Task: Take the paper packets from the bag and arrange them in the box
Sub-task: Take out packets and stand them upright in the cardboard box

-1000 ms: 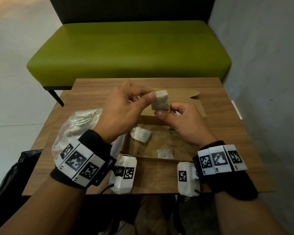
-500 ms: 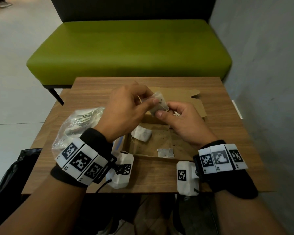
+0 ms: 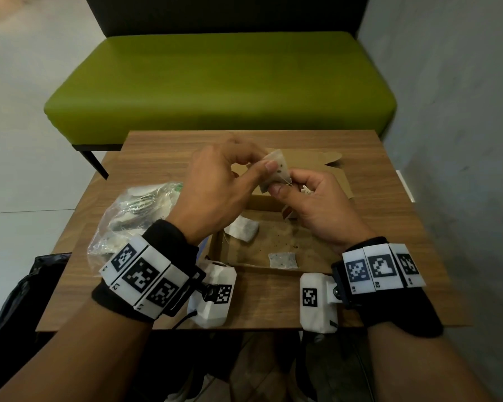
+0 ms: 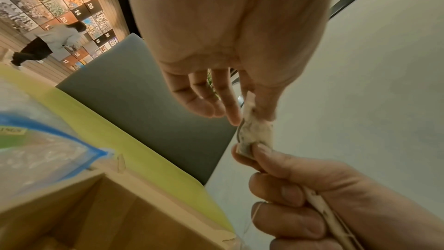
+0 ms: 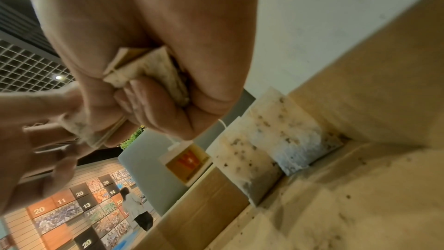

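Note:
Both hands hold one speckled paper packet in the air above the far edge of the open cardboard box. My left hand pinches its upper part between thumb and forefinger; the other fingers stay loose. My right hand pinches its lower edge with the fingers curled. A second packet with a card tag is tucked in the right palm. Two packets lie on the box floor. Others lean against its wall. The clear plastic bag with more packets lies left of the box.
The box and bag sit on a small wooden table. The box lid flap lies open toward the far side. A green bench stands beyond the table, a grey wall on the right, and a black bag at the lower left.
Both hands keep hold of the packet above the box. It has tilted slightly as the fingers shifted their pinch on it.

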Available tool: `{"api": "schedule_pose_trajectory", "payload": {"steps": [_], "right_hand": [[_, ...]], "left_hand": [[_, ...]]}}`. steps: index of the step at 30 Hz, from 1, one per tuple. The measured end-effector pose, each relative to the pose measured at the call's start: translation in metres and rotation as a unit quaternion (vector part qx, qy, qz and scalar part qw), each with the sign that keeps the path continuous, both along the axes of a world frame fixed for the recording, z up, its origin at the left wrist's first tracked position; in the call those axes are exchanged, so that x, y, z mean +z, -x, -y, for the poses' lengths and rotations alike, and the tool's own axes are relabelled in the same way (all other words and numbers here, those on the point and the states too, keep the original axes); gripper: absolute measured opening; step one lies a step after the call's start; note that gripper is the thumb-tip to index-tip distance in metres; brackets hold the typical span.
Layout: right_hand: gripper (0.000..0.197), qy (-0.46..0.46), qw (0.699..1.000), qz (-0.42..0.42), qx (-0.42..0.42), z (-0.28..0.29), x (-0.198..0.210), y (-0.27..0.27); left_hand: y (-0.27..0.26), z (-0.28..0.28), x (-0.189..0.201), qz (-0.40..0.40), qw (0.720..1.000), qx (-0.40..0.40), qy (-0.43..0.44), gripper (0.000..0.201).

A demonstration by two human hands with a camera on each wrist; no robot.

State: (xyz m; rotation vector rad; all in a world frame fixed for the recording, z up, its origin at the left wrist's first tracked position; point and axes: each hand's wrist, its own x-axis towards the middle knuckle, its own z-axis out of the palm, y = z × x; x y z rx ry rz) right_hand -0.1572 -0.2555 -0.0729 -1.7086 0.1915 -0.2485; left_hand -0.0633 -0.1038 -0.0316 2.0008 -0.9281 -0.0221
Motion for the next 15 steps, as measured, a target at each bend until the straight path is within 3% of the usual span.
{"api": "schedule_pose_trajectory", "payload": {"steps": [7, 12, 15], "right_hand": [[0.021, -0.045, 0.999, 0.000, -0.002, 0.0004, -0.0042, -0.0024], [0.018, -0.014, 1.000, -0.002, 0.005, 0.0001, -0.0035, -0.0016], [0.021, -0.014, 1.000, -0.006, 0.003, -0.0016, -0.0018, -0.0016]], "left_hand": [[-0.0021, -0.0024, -0.0014, -0.070, 0.997, -0.016, 0.033, 0.017], [-0.0049, -0.0031, 0.0006, -0.190, 0.972, 0.040, 0.136, 0.015], [-0.0060, -0.0045, 0.0021, -0.158, 0.981, 0.012, 0.116, 0.019]]}}
